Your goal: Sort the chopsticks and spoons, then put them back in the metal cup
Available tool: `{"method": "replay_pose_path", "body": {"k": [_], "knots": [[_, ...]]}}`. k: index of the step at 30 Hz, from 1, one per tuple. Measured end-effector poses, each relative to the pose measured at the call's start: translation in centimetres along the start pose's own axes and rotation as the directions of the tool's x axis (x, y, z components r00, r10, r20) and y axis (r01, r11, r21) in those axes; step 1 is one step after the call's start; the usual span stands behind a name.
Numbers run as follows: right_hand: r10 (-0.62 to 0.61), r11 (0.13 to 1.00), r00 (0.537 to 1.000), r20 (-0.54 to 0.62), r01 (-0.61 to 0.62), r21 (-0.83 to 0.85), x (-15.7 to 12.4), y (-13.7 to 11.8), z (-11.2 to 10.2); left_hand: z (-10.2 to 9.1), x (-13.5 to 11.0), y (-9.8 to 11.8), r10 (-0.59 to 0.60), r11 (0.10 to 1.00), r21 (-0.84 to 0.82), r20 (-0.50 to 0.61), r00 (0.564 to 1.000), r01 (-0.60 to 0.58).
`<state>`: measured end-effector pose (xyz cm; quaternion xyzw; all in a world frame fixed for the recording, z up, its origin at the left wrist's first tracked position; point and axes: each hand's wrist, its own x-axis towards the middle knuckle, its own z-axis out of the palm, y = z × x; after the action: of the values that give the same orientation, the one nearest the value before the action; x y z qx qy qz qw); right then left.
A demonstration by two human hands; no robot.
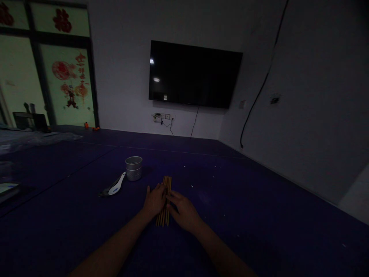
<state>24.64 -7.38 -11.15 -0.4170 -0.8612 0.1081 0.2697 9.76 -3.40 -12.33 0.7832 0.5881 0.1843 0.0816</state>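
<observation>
A bundle of several wooden chopsticks point(167, 184) lies on the dark blue floor mat point(230, 207), pointing away from me. My left hand point(155, 201) rests on the bundle's left side with fingers laid over the sticks. My right hand point(184, 209) presses against the bundle's right side, fingers curled onto the sticks. Both hands squeeze the sticks together between them. The middle of the bundle is hidden under my fingers.
A small metal cup point(133, 168) stands left of the chopsticks. A white ceramic spoon point(117, 185) lies beside a dark utensil near it. A black TV point(193, 75) hangs on the far wall. Glass doors with red decorations point(67, 82) are at the left.
</observation>
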Motion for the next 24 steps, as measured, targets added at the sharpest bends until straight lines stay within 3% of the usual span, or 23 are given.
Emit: {"method": "replay_pose_path", "body": {"k": [6,11,24], "knots": [[-0.032,0.995,0.999,-0.011,0.03,-0.098,-0.1,-0.8,-0.4,-0.1,-0.1,0.1,-0.034,0.999,0.001,-0.026,0.999,0.034],[-0.081,0.985,0.993,0.081,0.093,-0.147,-0.3,-1.4,-0.8,0.0,0.0,-0.1,-0.031,0.999,0.004,-0.032,0.999,0.032],[-0.126,0.977,0.981,0.145,0.148,-0.153,-0.3,-1.8,-1.0,0.2,0.2,-0.3,-0.007,0.998,-0.064,-0.083,0.997,0.002]]}}
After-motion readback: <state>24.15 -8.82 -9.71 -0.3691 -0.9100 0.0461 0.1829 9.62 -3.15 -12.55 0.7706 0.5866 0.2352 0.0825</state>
